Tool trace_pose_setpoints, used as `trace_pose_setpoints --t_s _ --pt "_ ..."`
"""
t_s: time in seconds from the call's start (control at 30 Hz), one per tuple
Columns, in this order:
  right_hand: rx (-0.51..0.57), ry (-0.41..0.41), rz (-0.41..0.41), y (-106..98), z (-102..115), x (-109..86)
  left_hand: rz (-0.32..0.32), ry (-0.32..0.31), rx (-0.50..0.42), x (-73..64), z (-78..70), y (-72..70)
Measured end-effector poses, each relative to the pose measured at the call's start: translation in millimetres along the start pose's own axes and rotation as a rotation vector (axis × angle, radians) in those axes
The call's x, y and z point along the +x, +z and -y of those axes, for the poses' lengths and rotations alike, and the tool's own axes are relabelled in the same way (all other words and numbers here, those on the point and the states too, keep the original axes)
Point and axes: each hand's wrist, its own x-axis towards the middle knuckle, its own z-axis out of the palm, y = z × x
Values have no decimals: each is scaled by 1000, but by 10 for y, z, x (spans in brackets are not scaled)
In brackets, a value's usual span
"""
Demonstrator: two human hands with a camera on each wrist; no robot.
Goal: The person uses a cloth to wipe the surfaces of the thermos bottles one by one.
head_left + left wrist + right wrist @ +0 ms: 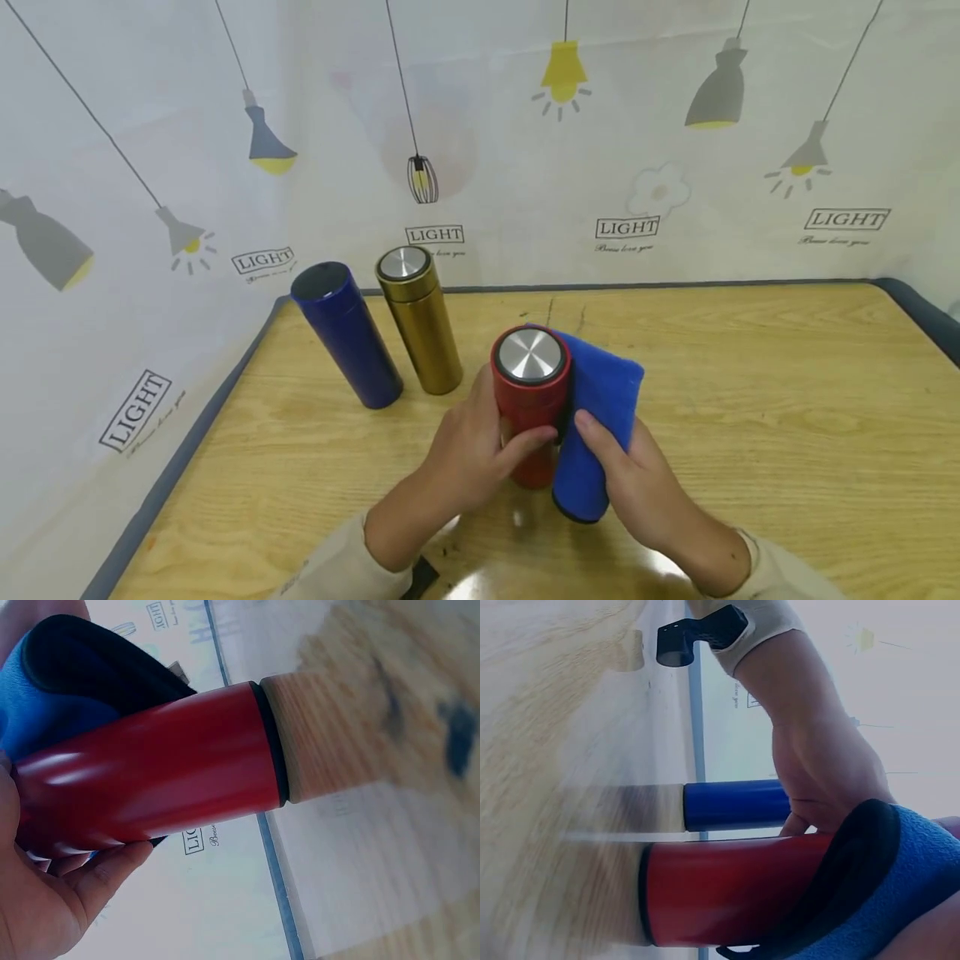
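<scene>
A red thermos flask (532, 417) with a silver disc on its lid stands upright on the wooden table. My left hand (468, 446) grips it from the left, thumb across the near side; in the left wrist view fingers (112, 877) curl round the red body. A blue cloth (600, 392) with a black underside is held in my right hand (645, 483), thumb on top of it. The cloth lies along the flask's right side, and in the right wrist view its black side (847, 877) overlaps the red body.
Behind and to the left stand a blue flask (348, 337) and a gold flask (423, 325), both upright. A pale sheet printed with lamps (517, 167) walls in the table (787, 417). A black wrist mount (697, 637) sits at the left sleeve.
</scene>
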Motion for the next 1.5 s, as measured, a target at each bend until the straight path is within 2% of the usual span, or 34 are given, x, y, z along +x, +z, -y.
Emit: trace_pose_setpoints --t_s 0.33,0.57,0.73,0.87,0.97,1.07,1.3,1.37,1.5 --pt "0 74 32 6 -1 45 7 -9 7 -6 13 2" --pt "-3 59 -8 4 6 18 15 -22 8 -2 15 12" --pt "-18 35 17 -12 -10 46 13 -15 24 19 5 3" --pt "-9 64 42 -21 -15 59 15 -23 10 13 -5 -6" --pt "2 86 30 -22 -4 39 15 -25 -2 1 -8 -6" --pt "3 68 -12 -26 11 0 8 -23 -4 2 0 3" --pt "-23 -43 -78 -41 43 -88 4 -21 -22 15 2 3" --pt "-35 -63 -65 -43 56 -76 3 -20 -24 13 3 0" --pt "-60 -51 2 -52 66 -22 5 -33 -34 8 7 3"
